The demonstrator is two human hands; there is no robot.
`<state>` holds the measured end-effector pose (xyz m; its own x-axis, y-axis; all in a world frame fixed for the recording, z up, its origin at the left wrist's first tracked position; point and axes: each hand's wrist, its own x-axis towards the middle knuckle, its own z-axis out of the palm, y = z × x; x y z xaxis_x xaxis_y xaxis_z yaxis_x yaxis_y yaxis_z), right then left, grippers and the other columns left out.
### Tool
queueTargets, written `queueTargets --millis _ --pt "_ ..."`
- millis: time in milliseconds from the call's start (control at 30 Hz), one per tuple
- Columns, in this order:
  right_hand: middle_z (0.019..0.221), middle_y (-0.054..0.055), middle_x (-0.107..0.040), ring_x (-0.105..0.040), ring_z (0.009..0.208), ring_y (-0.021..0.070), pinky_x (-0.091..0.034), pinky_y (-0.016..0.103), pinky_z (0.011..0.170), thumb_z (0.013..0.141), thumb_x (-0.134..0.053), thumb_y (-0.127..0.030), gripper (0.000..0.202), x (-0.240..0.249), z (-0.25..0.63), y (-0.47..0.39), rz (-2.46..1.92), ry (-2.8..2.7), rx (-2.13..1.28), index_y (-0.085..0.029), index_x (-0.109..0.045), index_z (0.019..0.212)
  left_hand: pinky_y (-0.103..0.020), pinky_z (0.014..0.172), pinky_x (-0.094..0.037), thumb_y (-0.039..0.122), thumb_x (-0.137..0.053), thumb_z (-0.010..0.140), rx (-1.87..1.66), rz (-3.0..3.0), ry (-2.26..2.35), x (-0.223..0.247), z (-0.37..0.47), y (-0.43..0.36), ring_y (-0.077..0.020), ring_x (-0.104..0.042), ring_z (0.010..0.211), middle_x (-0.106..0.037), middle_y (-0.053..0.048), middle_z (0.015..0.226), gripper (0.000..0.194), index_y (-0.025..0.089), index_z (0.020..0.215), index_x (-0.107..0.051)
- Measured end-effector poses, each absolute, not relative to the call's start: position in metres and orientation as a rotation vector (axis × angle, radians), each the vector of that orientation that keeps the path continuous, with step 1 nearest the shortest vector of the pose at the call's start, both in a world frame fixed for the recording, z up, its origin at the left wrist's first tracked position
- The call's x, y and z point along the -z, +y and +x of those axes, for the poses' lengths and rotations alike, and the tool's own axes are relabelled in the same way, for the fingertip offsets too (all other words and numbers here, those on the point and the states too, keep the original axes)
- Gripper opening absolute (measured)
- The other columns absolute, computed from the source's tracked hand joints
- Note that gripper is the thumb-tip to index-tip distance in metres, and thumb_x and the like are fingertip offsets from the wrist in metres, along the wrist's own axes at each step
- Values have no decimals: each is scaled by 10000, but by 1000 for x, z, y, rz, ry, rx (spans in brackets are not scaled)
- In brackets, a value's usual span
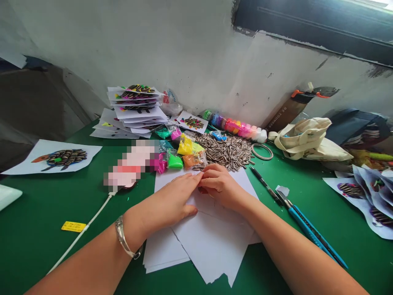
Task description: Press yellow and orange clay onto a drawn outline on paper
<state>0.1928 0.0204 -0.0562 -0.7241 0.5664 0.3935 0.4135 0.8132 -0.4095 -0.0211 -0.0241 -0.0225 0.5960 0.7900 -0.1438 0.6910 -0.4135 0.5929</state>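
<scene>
My left hand [172, 198] lies over white paper sheets [215, 241] with its fingers stretched out and its thumb apart. Its fingertips meet those of my right hand [222, 186] near the top of the sheets. The fingers of my right hand are curled and pressed together; whatever may be between them is hidden. The uppermost sheet lies at an angle and has a torn lower edge. Just beyond my hands are a heap of striped sunflower seeds [229, 151] and small bags of coloured clay, among them a green bag [175, 161] and an orange bag [194, 159].
A black pen [265, 185] and a blue utility knife [313, 233] lie to the right, below a tape roll [262, 151]. A phone [129, 166] with a white cable sits left. Stacked seed pictures [138, 110], a cloth bag [307, 137] and a bottle [288, 110] stand near the wall.
</scene>
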Motion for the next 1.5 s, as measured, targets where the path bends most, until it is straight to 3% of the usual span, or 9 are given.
queueTargets --millis 867,1133,1500 --pt "842 49 -731 -584 1022 223 -484 383 897 890 -618 -83 212 53 192 22 -648 -2502 -406 -222 -726 771 -410 1214 -266 248 -592 811 -167 2172 1189 17 -18 -23 -265 -292 1476 -337 -101 1600 761 164 1518 -325" --pt "796 28 -710 -593 987 217 -493 366 898 789 -582 4 280 55 196 26 -688 -2442 -371 -237 -721 762 -431 1212 -269 295 -612 825 -183 2177 1193 23 -20 -23 -281 -295 1476 -314 -91 1612 776 196 1532 -307" --pt "788 30 -708 -580 925 215 -467 371 855 840 -609 -58 220 57 197 22 -739 -2439 -342 -231 -727 775 -379 1217 -251 314 -616 842 -69 2206 1225 18 -18 -23 -268 -295 1475 -346 -114 1595 721 141 1498 -370"
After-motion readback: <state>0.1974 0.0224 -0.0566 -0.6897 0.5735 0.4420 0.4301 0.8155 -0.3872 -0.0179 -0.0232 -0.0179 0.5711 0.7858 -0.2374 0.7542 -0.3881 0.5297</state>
